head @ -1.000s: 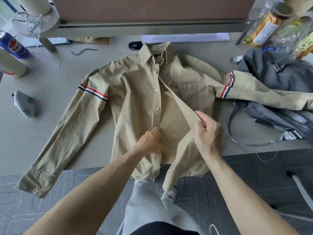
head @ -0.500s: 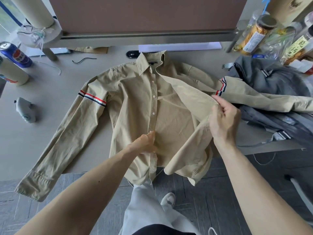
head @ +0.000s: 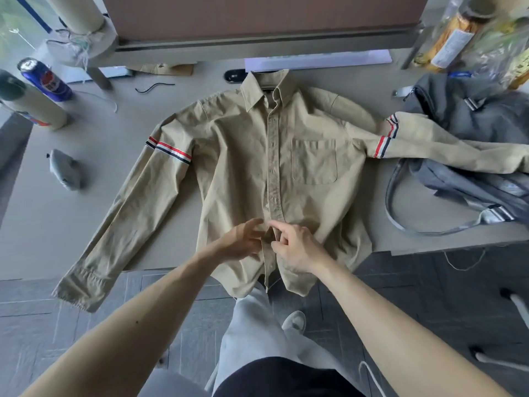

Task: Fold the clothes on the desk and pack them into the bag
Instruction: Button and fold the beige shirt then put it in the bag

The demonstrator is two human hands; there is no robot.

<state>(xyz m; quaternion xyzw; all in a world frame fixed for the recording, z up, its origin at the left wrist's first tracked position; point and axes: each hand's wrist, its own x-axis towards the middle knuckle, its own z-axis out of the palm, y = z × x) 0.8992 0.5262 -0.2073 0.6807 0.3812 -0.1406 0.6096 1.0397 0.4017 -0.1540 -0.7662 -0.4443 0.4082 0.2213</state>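
Pinched the shirt [head: 243, 167] placket low with left hand [head: 243, 243] and right hand [head: 294, 247] (edges best aligned before folding).

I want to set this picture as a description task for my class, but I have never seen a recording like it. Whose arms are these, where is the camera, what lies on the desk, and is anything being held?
There is no machine: a person wears a camera on the head, looking down at their own bare arms. The left hand and right hand meet at the lower button strip of a tan shirt, fingers pinching the cloth there. The shirt lies face up on the desk, front closed; its hem and one cuff hang over the near edge. The other sleeve drapes over a grey bag on the right. On the left stand a blue can and a cardboard tube.
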